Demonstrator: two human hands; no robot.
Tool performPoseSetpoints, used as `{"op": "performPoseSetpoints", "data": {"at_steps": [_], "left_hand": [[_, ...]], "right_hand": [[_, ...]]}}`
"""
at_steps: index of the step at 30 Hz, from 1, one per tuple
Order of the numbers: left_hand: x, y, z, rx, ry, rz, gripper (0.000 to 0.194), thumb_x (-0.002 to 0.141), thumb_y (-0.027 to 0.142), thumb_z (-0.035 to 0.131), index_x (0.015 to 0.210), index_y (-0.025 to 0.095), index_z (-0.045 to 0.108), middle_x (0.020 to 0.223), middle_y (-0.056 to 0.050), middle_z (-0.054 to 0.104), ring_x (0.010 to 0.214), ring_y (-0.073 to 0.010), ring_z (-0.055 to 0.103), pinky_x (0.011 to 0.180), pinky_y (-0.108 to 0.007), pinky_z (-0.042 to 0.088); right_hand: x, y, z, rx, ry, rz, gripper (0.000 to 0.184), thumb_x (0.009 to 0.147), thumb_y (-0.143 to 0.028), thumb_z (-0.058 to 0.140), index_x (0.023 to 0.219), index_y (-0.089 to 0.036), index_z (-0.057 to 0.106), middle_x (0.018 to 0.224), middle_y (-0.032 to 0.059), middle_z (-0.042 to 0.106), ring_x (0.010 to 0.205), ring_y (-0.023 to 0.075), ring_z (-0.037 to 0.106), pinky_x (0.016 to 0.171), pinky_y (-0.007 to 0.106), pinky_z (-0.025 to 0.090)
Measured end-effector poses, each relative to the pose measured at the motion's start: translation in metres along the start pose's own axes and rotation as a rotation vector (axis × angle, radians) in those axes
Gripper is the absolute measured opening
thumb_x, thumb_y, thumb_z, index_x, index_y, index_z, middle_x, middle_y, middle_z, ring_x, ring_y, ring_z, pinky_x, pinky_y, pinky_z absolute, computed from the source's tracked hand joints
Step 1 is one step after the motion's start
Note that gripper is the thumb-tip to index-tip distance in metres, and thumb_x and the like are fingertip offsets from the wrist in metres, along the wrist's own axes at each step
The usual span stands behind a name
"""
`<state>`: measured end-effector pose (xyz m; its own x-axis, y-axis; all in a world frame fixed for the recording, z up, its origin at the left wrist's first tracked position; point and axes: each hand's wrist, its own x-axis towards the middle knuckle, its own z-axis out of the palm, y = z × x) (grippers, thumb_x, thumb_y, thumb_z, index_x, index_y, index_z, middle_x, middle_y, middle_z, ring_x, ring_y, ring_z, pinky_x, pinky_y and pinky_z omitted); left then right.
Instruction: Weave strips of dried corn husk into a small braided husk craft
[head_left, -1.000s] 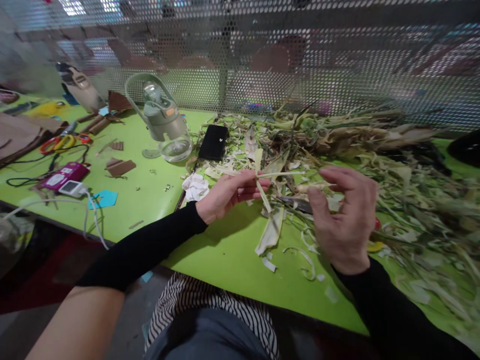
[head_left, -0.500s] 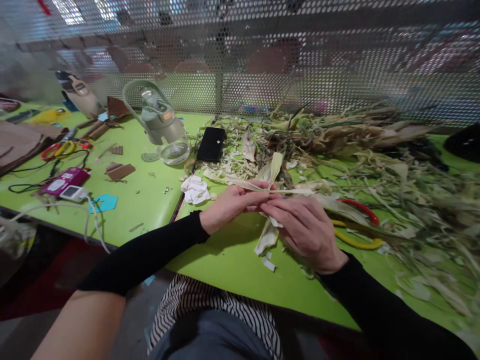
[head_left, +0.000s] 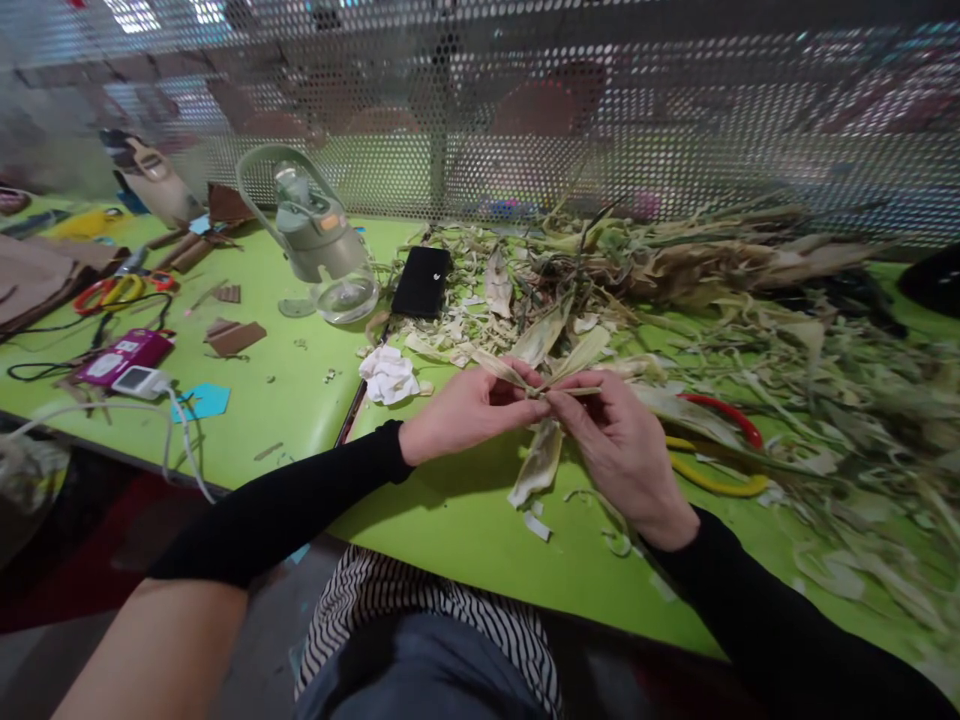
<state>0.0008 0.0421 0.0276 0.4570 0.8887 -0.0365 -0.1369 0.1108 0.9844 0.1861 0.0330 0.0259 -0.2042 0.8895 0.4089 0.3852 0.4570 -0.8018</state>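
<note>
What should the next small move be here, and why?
Probably the right hand should draw gently outward while the left hand steadies the crossing: both hands' fingertips meet where the pale husk strips cross, and the ends splay in different directions.

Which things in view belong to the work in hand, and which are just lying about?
With the work:
- leaf strips, in left hand and right hand
- leaf pile, probably

Lying about, seemingly:
- phone
- green bottle
- crumpled tissue
- purple device
- blue paper
</note>
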Motion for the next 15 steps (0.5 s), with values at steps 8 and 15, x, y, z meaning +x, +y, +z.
{"op": "performPoseSetpoints", "data": {"at_steps": [8,15], "left_hand": [[0.0075,0.0005,-0.0008,0.101,0.234,0.080,0.014,0.090,0.021,0.065,0.098,0.014,0.057,0.071,0.003,0.066,0.066,-0.0079,0.061,0.068,-0.023,0.049],[0.0007,-0.0037,0.0000,0.412,-0.032,0.115,0.006,0.085,0.014,0.067,0.091,0.013,0.066,0.083,-0.001,0.067,0.074,-0.0101,0.060,0.076,-0.027,0.050]], "right_hand": [[-0.0049,-0.0074,-0.0006,-0.423,-0.008,-0.260,0.011,0.099,-0.027,0.059,0.100,-0.018,0.066,0.086,0.0066,0.074,0.072,0.0181,0.068,0.062,0.030,0.054],[-0.0057,-0.0093,-0.0023,-0.461,0.044,-0.472,0.010,0.092,-0.014,0.064,0.099,-0.021,0.067,0.088,0.0046,0.075,0.074,0.0181,0.070,0.064,0.030,0.056]]}}
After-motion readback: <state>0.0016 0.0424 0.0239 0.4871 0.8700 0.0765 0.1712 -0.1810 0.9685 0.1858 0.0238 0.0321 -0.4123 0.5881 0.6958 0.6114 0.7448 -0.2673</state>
